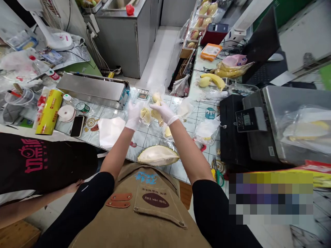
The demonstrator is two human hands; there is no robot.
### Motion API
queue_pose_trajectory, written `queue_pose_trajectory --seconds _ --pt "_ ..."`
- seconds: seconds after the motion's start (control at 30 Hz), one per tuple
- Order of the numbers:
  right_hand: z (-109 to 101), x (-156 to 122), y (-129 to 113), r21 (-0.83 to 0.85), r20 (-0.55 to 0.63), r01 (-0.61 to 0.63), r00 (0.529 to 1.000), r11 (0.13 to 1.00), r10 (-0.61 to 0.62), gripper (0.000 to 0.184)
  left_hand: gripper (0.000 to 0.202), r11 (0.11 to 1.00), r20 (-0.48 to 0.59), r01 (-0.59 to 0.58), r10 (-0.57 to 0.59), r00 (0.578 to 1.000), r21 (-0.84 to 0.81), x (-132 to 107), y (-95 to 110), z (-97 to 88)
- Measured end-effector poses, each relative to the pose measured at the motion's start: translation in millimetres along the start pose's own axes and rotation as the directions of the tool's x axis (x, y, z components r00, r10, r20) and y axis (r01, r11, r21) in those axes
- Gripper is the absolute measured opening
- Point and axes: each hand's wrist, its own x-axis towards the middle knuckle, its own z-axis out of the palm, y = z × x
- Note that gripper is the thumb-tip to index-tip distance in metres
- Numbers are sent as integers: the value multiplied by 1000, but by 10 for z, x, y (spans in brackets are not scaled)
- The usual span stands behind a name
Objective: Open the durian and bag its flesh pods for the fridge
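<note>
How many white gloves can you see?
2. One thin white glove covers the left hand, and another white glove covers the right hand, both above the pale blue tile-patterned counter. More could be hidden out of view.

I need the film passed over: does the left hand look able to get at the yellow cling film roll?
Probably yes, though the left gloved hand is on durian flesh. Only a flat white paper sheet and a phone lie toward the yellow cling film roll, with nothing tall between.
</note>
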Motion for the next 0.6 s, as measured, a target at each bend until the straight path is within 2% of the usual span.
queue_pose_trajectory --seconds 0.07,0.1,0.13,0.2,0.27,0.33,0.4,0.47,0.6 --pt "-160 -245 45 131 69 -56 996 990 47 46 37 967 -58 -158 173 983 199 -125 100 -532" --pt "-253 -381 84 183 101 -97 992 978 80 46 32 924 -70 -192 227 971 330 -184 114 -839" --pt "-351 -519 133 224 120 -137 986 965 112 46 28 864 -118 -168 251 961 474 -234 100 -1148" --pt "-547 -771 253 288 108 -200 979 936 175 48 23 685 -283 43 242 928 728 -307 3 -1695" --pt "-715 -960 382 352 56 -217 976 911 211 48 34 527 -344 218 151 927 821 -353 -150 -2065" --pt "-829 -1085 497 402 -2 -198 976 894 217 42 44 479 -361 302 33 932 824 -386 -309 -2244" --pt "-880 -1182 588 435 -43 -178 975 883 218 35 45 499 -355 323 -33 934 804 -416 -432 -2296" --pt "-879 -1287 665 455 -44 -174 975 873 217 31 43 520 -370 327 -24 929 789 -446 -501 -2302" --pt "-818 -1540 806 473 -3 -147 986 869 168 32 38 549 -414 310 72 907 776 -501 -513 -2340"
